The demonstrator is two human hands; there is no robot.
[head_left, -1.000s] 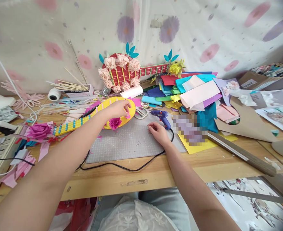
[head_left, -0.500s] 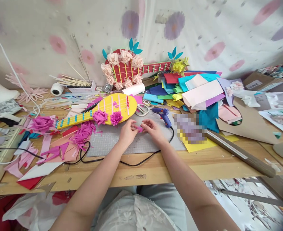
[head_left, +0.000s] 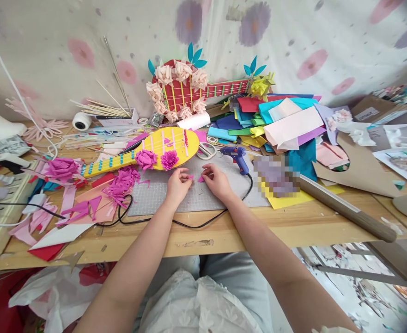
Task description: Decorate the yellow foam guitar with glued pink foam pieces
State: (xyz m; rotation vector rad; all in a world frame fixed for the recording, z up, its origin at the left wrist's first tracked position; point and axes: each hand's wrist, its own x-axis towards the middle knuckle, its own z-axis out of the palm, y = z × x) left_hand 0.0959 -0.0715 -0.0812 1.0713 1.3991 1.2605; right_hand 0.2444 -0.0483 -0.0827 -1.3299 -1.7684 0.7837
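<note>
bare forearms, white lace top, light trousers

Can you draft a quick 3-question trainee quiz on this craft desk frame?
1. True or false: the left hand and right hand both rest over the grey cutting mat.
2. What lies just right of the right hand? A) blue glue gun B) a stapler C) a paintbrush
3. Fill in: two magenta paper flowers sit on the ____ paper guitar.

Key: 1 true; 2 A; 3 yellow.
</note>
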